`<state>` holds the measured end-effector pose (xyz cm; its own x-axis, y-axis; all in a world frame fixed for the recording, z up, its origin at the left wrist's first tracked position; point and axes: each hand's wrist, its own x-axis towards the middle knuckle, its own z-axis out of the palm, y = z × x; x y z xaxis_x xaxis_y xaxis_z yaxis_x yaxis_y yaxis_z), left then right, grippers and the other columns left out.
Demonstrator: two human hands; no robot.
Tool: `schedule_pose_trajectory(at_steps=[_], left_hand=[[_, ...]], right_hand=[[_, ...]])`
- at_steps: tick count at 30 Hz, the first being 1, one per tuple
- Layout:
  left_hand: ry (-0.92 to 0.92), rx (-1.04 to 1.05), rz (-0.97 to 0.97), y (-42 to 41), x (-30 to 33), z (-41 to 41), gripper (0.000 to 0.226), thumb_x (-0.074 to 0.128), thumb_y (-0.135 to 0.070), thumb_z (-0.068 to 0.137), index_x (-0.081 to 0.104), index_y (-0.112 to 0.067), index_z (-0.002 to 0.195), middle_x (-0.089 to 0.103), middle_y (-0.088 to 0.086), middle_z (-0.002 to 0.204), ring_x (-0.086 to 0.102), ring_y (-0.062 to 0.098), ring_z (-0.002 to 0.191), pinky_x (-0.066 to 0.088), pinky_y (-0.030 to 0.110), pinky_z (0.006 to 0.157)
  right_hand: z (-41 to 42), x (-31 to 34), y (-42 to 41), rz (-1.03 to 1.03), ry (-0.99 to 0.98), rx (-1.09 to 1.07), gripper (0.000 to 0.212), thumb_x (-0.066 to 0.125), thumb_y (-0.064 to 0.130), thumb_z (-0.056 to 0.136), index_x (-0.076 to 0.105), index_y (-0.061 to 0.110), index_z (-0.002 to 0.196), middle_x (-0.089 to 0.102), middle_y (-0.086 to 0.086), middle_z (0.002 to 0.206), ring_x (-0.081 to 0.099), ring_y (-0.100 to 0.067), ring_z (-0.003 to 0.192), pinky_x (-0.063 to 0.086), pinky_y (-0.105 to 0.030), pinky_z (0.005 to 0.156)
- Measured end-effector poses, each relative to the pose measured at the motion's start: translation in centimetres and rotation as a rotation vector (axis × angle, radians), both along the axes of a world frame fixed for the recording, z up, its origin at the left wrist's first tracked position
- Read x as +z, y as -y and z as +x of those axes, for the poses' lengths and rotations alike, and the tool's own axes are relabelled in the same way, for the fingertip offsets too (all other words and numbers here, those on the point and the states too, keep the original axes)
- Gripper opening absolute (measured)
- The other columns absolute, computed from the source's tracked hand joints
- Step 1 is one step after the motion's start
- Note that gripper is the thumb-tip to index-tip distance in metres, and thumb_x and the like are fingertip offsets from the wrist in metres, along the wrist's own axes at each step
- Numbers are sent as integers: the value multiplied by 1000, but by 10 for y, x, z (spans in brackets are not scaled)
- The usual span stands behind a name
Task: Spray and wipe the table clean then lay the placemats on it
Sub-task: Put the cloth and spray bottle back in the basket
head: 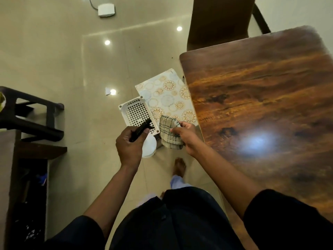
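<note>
My left hand [128, 144] grips a spray bottle [148, 146] by its black trigger head; its white body hangs below the hand. A folded checked cloth [168, 131] is pinched in my right hand [187, 137], just left of the table's near corner. The dark wooden table [261, 105] fills the right side, its top bare and glossy with a lamp glare. Patterned placemats [168, 95] with round floral motifs lie on the floor beside the table's left edge.
A white perforated plastic basket [137, 111] rests on the floor beside the placemats. A dark chair [218, 20] stands at the table's far end. A dark stool [30, 114] and a shelf unit sit at the left. My foot [179, 166] is on the tiles.
</note>
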<state>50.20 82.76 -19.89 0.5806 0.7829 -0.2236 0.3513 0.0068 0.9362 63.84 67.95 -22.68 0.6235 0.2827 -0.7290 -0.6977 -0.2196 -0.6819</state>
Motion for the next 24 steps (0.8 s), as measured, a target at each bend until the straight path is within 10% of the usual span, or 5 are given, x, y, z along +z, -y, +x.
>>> schedule_pose_trajectory(at_steps=[8,15,24], left_hand=[[-300,28,218,-39,-41,50,15,83,-36,84,80,-26,96,77,-13,88,74,16,87,54,35,75],[-478,-145,311,-72,-86,85,18,80,-26,90,79,-23,108,81,1,107,74,27,103,49,34,84],[-536,-270,256,-99,-137,95,18,80,-23,91,79,-22,109,81,3,108,73,28,106,39,27,81]], right_hand=[[49,-37,-40,-123,-20,96,32,70,3,88,68,15,117,76,-3,93,74,-11,68,55,-26,52],[67,-62,-70,-243,-9,116,58,74,11,87,54,16,141,68,-4,127,72,-20,93,61,-44,87],[75,-86,-93,-315,-17,131,57,74,10,90,53,14,143,59,3,115,67,-13,87,58,-35,85]])
